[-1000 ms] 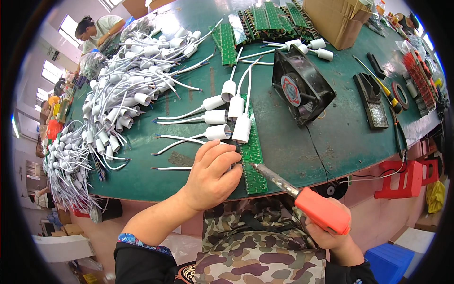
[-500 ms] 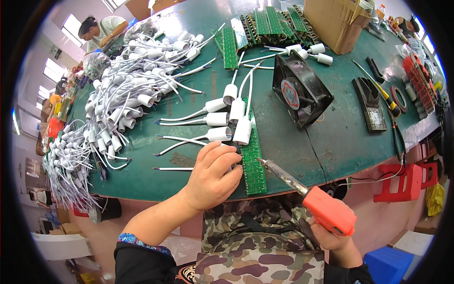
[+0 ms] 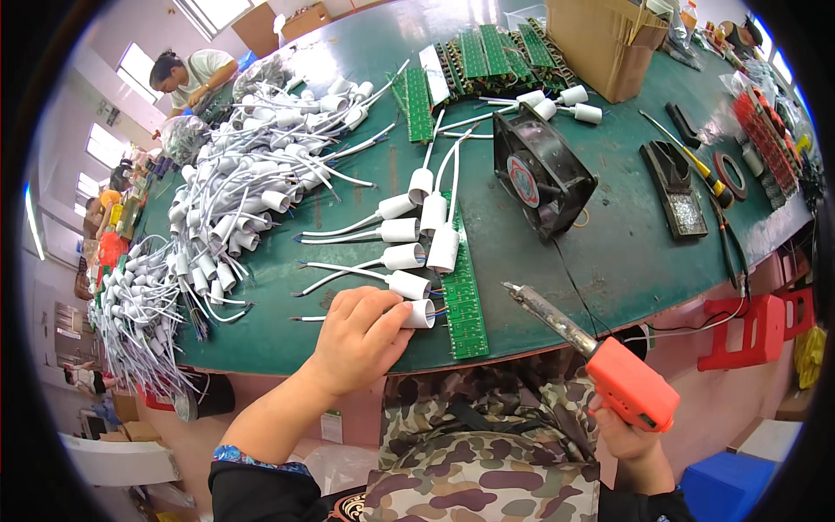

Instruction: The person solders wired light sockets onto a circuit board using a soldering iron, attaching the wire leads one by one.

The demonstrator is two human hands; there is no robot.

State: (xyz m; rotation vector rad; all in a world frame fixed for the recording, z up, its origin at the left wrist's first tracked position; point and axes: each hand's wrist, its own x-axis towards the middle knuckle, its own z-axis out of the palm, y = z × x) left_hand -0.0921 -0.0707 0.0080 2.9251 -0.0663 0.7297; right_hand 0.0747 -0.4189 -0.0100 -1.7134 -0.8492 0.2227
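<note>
My left hand (image 3: pixel 358 335) is closed around the near white lamp socket (image 3: pixel 421 314), its open end pointing at the long green circuit board (image 3: pixel 468 317). Thin coloured wires run between that socket and the board. Several more white sockets with white cables lie along the board's left side, and a few rest at its far end. In my right hand (image 3: pixel 628 438) is a soldering iron (image 3: pixel 631 383) with a red handle. Its tip sits to the right of the board, apart from it.
A black fan (image 3: pixel 548 174) stands beyond the iron. Heaped white sockets (image 3: pixel 226 200) cover the table's left. Stacked green boards (image 3: pixel 487 56) and a cardboard box (image 3: pixel 600 48) are at the back. A solder stand (image 3: pixel 674 191), screwdriver (image 3: pixel 709 178) and pliers (image 3: pixel 729 248) lie right. Another person (image 3: pixel 196 74) sits far left.
My left hand has drawn back leftward from the board, leaving the near socket in clearer sight. The soldering iron has moved right, its tip now farther from the board.
</note>
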